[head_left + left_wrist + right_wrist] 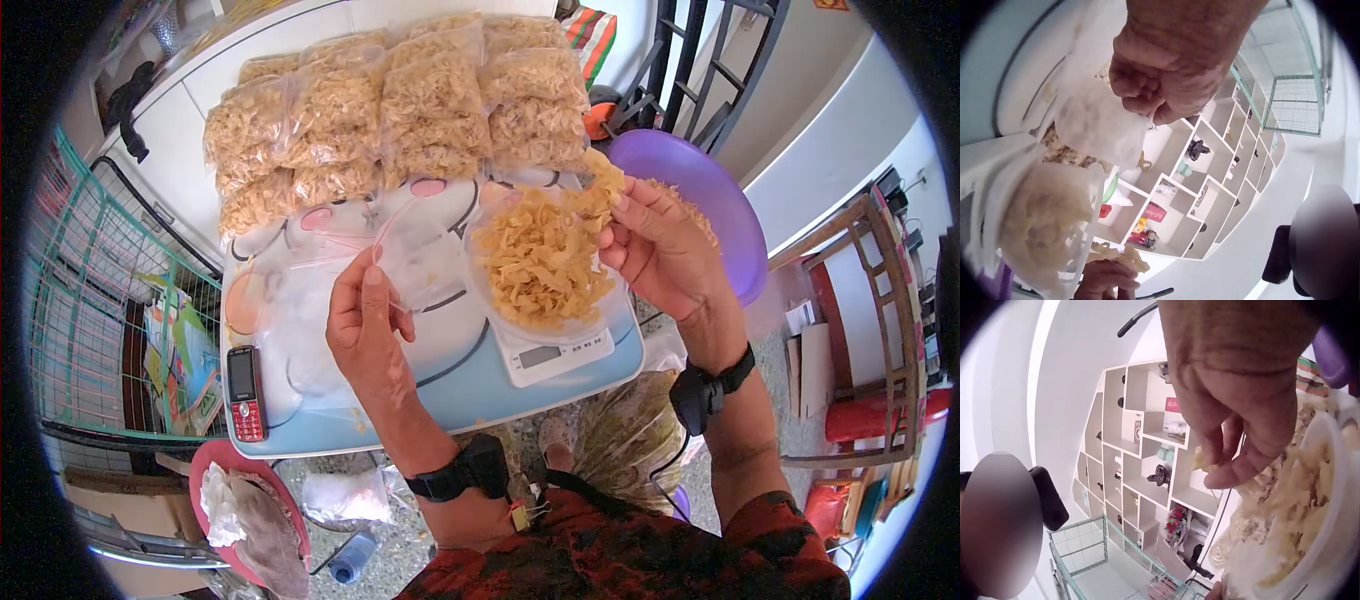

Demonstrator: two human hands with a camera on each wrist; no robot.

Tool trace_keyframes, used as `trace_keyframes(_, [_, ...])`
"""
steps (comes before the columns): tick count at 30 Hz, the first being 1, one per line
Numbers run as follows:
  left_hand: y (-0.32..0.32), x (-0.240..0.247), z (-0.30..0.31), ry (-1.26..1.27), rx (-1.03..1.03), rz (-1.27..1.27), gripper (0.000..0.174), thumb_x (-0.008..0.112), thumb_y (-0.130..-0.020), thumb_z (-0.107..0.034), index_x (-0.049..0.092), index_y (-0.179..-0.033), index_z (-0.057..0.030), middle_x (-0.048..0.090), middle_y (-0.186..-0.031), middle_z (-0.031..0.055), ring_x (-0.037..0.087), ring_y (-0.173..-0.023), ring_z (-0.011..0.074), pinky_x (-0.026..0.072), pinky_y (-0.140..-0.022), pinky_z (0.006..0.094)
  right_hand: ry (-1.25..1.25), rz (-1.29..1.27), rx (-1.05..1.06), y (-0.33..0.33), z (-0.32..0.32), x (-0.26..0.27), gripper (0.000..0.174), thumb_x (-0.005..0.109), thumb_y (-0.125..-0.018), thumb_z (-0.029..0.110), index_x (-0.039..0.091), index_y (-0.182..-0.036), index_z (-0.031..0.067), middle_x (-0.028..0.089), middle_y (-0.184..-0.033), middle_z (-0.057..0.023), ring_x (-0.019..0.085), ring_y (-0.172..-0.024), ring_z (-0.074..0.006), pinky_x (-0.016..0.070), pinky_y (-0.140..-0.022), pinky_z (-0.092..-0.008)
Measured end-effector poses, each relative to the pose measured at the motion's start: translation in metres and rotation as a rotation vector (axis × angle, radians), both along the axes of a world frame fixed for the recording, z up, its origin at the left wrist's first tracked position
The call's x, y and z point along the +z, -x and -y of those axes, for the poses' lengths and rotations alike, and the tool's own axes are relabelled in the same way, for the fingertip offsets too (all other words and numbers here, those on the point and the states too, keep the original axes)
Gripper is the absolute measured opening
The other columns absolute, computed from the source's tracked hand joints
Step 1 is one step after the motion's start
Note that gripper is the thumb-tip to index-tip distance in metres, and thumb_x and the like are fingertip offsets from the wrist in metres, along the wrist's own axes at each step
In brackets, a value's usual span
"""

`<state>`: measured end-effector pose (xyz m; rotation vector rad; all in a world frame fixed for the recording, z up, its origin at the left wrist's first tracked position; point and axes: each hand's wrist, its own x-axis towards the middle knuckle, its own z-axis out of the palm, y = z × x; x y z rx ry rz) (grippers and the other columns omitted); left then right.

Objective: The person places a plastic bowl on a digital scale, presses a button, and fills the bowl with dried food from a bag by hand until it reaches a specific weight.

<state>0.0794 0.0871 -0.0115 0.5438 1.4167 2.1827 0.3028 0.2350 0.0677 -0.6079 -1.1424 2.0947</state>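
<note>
1. A low table (300, 330) with a cartoon print filled the head view. Packed bags (400, 100) of pale chips lay in rows at its far edge, and a phone (245, 390) sat at its near left corner.
2. The left hand (365, 320) pinched the mouth of an empty clear bag (425, 255), fingers curled tight, just left of the scale (555, 355).
3. The right hand (660, 245) gripped a bunch of chips (600, 185) above the heaped bowl (540, 265), which sat on the scale.
4. A purple basin (700, 190) lay just behind that hand.
5. Only the wrist cameras caught the white shelf wall (1141, 444). The head camera missed it entirely.
</note>
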Motion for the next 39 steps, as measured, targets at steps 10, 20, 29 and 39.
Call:
trace_keyframes(10, [0.004, -0.003, 0.002, -0.064, -0.032, 0.021, 0.029, 0.06, -0.099, -0.021, 0.064, -0.122, -0.0031, 0.049, -0.071, -0.004, 0.041, -0.052, 0.0033, 0.033, -0.041, 0.02, -0.067, 0.038, -0.012, 0.004, 0.003, -0.004, 0.014, 0.059, -0.099, 0.013, 0.058, -0.111, 0.0061, 0.066, -0.089, -0.0044, 0.069, -0.076, -0.014, 0.0541, -0.057, -0.0227])
trace_keyframes(20, [0.002, -0.001, 0.002, -0.15, 0.044, 0.06, 0.029, 0.063, -0.097, -0.019, 0.063, -0.121, -0.0026, 0.047, -0.071, -0.005, 0.039, -0.055, 0.0032, 0.0313, -0.041, 0.0192, -1.336, 0.814, -0.268, 0.025, 0.024, -0.007, 0.024, 0.061, -0.092, 0.008, 0.061, -0.116, 0.0065, 0.062, -0.093, -0.0073, 0.064, -0.075, -0.0163, 0.0507, -0.065, -0.0315])
trace_keyframes(29, [0.001, 0.001, 0.002, -0.171, 0.034, 0.063, 0.027, 0.064, -0.095, -0.016, 0.064, -0.116, 0.0001, 0.052, -0.068, -0.0027, 0.043, -0.053, 0.004, 0.0338, -0.042, 0.019, -1.494, 0.905, -0.08, 0.022, 0.027, 0.003, 0.033, 0.061, -0.089, 0.01, 0.06, -0.122, 0.0089, 0.059, -0.107, -0.0138, 0.062, -0.095, -0.0331, 0.0508, -0.08, -0.0409])
trace_keyframes(39, [0.002, 0.0, 0.0, -0.169, 0.027, 0.059, 0.027, 0.065, -0.095, -0.018, 0.064, -0.116, -0.0007, 0.053, -0.066, -0.002, 0.042, -0.051, 0.0042, 0.034, -0.043, 0.0193, -1.609, 1.019, -0.104, 0.027, 0.034, -0.001, 0.037, 0.072, -0.081, 0.015, 0.062, -0.116, 0.0065, 0.059, -0.109, -0.0118, 0.063, -0.096, -0.0324, 0.0525, -0.081, -0.0411])
